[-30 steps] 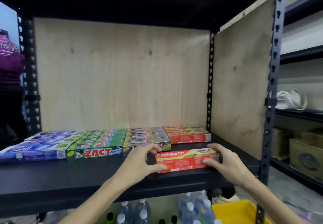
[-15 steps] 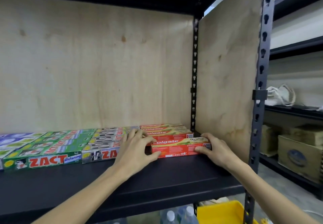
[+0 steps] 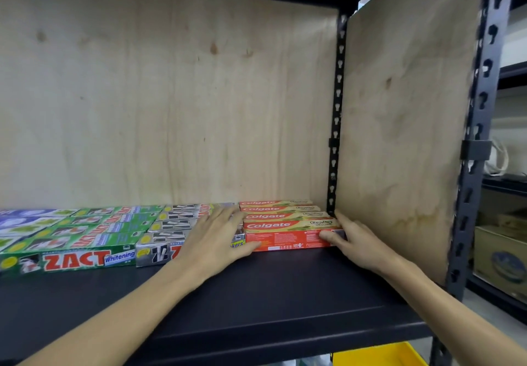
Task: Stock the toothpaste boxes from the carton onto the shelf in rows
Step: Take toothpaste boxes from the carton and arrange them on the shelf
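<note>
A red Colgate toothpaste box lies on the black shelf as the front box of the Colgate row, touching the box behind it. My left hand lies flat over the box's left end and the neighbouring grey boxes, with its thumb against the box's front face. My right hand pinches the box's right end, thumb on the front and fingers round the end. The carton is out of view.
Rows of grey Zact boxes, green Zact boxes and blue boxes fill the shelf to the left. A plywood side panel stands close on the right. Below is a yellow bin; cardboard boxes sit far right.
Both hands have slid the Colgate box back from the shelf's front until it meets the Colgate row. The view has moved closer and to the right.
</note>
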